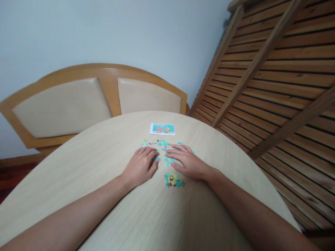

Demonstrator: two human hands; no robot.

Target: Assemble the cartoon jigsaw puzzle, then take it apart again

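Several loose jigsaw puzzle pieces point(167, 161), mostly turquoise, lie scattered around and between my hands. My left hand point(142, 164) rests palm down at their left side, fingers bent loosely and apart, over a few pieces. On the other side my right hand point(187, 162) lies with its fingers spread over more of them. Neither hand visibly grips anything; some pieces are hidden under the fingers. Nearer to me sits a joined section of puzzle point(172, 179) with a yellow sponge cartoon figure. Beyond the loose pieces is a picture card point(162, 129) showing a pink and a yellow figure.
The pieces and card lie on a round, pale wooden table point(110, 139). Behind it stands a wooden headboard point(108, 87) with cream padded panels, against a pale wall. Wooden slats point(261, 90) lean at the right, close to the table's edge.
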